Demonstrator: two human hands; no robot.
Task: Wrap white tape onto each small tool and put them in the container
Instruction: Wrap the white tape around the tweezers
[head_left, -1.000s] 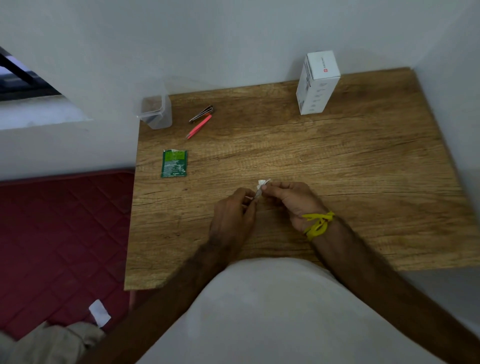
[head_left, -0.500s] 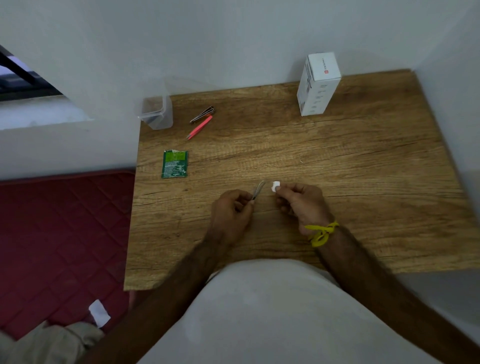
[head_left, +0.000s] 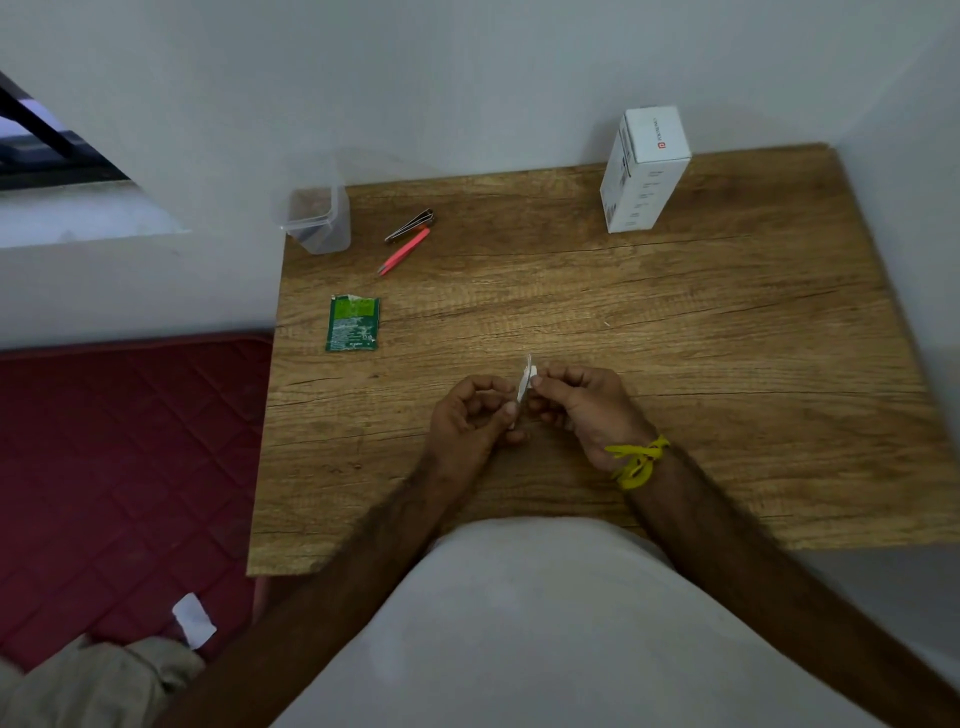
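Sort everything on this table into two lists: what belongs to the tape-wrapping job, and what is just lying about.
Part of the job:
- small tool held between left hand and right hand
- white tape at the right fingers
- metal clipper
- pink tweezers
- clear container

Just lying about:
- green sachet
- white box

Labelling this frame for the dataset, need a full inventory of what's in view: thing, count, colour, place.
table: 1, wood, centre
clear container: 1, transparent, table's far-left corner
nail clipper: 1, silver, right of container
tweezers: 1, pink, just nearer than the clipper
sachet: 1, green, left side of table
box: 1, white, far right, upright
small tool: 1, metal with white tape, between both hands
mat: 1, dark red, floor left
wrist thread: 1, yellow, right wrist
left hand: holds tool
right hand: pinches tape on it
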